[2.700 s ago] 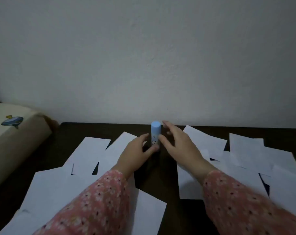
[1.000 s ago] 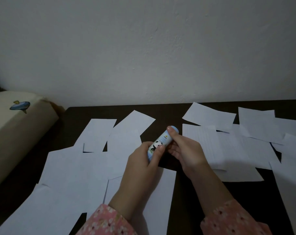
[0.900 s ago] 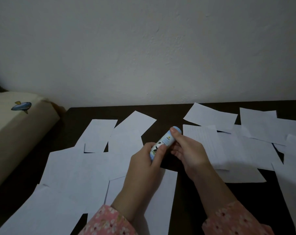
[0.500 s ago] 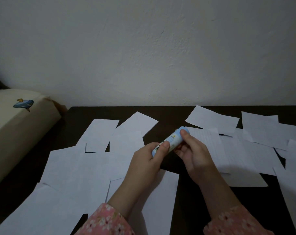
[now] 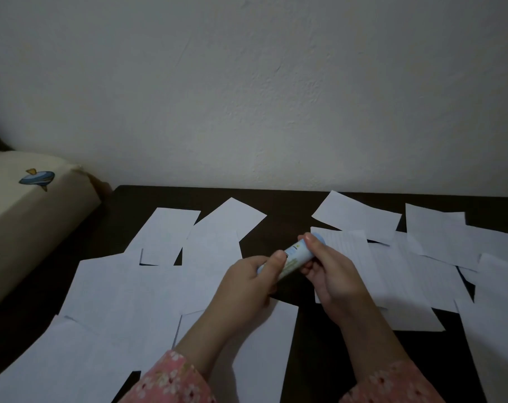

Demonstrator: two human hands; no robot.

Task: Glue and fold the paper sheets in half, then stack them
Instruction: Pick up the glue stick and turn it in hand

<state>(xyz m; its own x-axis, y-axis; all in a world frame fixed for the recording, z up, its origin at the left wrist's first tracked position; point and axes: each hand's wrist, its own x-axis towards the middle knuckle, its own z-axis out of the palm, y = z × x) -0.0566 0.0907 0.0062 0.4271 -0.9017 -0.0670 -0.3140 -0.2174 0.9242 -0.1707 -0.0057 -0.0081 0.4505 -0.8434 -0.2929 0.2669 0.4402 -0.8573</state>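
Loose paper sheets (image 5: 125,298) crowd both sides — only a dark table (image 5: 287,225) strip between lies bare.

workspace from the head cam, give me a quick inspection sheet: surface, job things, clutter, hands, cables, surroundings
surface: dark table, mostly covered in paper.
job's things: many white paper sheets lie flat, loose and overlapping, unstacked; blue glue stick held tilted above the table, cap still on.
clutter: nothing seen.
hands: left hand grips the stick's lower end; right hand grips its cap end.
cables: nothing seen.
surroundings: plain white wall behind; beige cushion with a blue spinning-top print at left.
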